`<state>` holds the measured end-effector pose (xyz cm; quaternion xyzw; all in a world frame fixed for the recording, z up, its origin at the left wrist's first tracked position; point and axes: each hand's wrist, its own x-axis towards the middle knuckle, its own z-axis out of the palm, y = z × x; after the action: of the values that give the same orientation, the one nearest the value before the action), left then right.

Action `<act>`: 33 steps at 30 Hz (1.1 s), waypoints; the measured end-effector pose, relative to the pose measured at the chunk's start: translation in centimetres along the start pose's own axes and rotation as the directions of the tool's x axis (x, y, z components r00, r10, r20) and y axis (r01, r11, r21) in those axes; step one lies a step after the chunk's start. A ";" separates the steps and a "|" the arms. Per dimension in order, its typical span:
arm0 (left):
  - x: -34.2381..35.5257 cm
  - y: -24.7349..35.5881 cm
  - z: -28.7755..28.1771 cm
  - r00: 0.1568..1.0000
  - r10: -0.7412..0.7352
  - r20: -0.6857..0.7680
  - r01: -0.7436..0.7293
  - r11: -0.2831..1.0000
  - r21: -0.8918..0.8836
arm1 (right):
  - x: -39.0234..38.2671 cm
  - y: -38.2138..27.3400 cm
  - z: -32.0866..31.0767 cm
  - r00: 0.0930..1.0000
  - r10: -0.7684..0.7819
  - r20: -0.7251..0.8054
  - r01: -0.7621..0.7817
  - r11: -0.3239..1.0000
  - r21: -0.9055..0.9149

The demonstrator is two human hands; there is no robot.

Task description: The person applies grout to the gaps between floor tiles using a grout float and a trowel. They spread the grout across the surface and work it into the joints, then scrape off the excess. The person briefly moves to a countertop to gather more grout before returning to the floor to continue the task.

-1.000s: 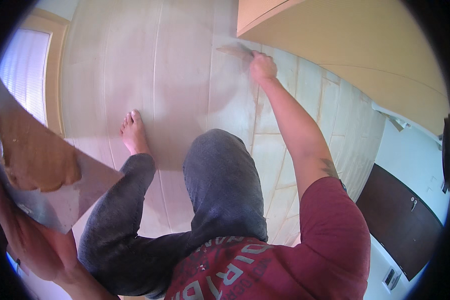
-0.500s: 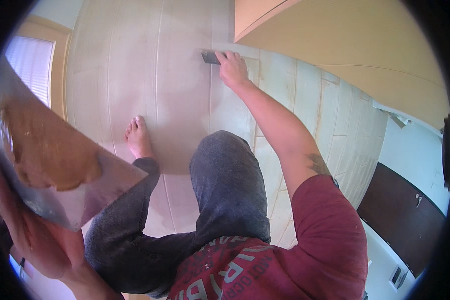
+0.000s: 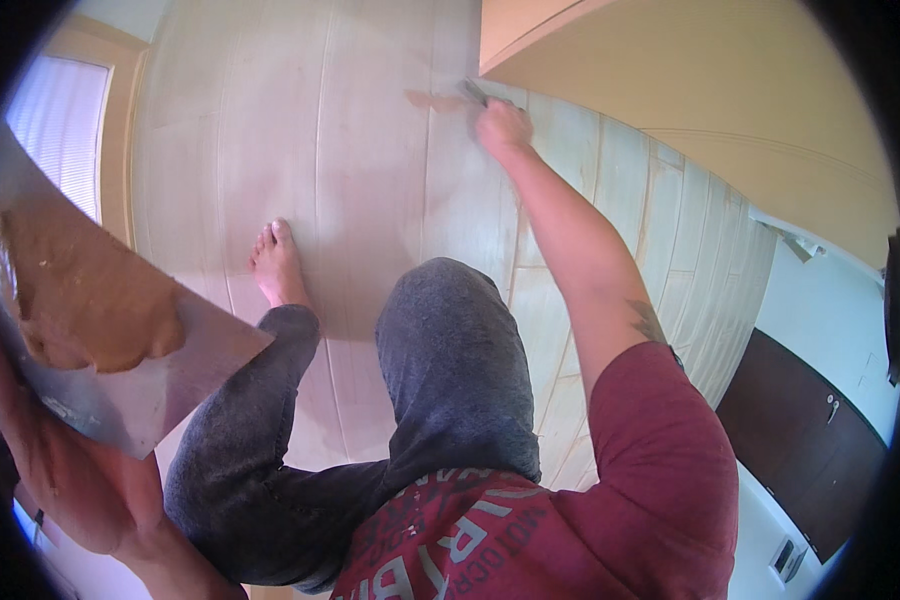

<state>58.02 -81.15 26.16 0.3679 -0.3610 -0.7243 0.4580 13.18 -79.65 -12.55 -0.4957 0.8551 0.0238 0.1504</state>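
My left hand [image 3: 80, 480] holds a thin, pale flat plate [image 3: 205, 350] from below, its corner pointing right. A thick mound of brown paste [image 3: 100, 300] lies on the plate. My right hand [image 3: 504, 127] reaches far out over the plank-patterned floor tiles [image 3: 370, 170], its fingers closed round a dark, flat-bladed spreader [image 3: 476, 93]. The blade is seen nearly edge-on beside the cabinet corner. Just left of it, a brown smear [image 3: 435, 101] crosses a tile joint. Part of the spreader is hidden by my hand.
A light wood cabinet [image 3: 690, 80] fills the upper right. At left stands a wood-framed glazed door [image 3: 120, 150]. My bare foot [image 3: 280, 265] rests on the tiles, with my raised knee [image 3: 450, 330] nearby. A dark brown panel [image 3: 800, 430] is at far right.
My right hand has shifted right, and the spreader has turned from broad side to nearly edge-on. A brown smear now shows on the tiles. The plate has moved slightly left.
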 end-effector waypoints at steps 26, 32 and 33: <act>-0.6 0.0 0.0 0.971 0.059 0.231 -0.027 0.990 -0.140 | -1.1 -1.7 0.5 0.989 -0.116 0.090 0.123 0.990 -0.070; -1.0 -0.3 -0.4 0.972 0.063 0.226 -0.055 0.998 -0.044 | 0.2 -5.6 2.3 0.984 -0.169 0.048 0.168 0.985 0.035; -1.1 -0.3 -0.7 0.938 0.059 0.340 -0.036 0.997 -0.071 | -0.3 -6.2 2.6 0.959 -0.279 0.039 0.277 0.960 0.051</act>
<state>58.79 -80.15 25.78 0.2128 -0.4204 -0.7771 0.4172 19.18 -82.04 -14.29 -0.6067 0.7736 -0.0053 0.1828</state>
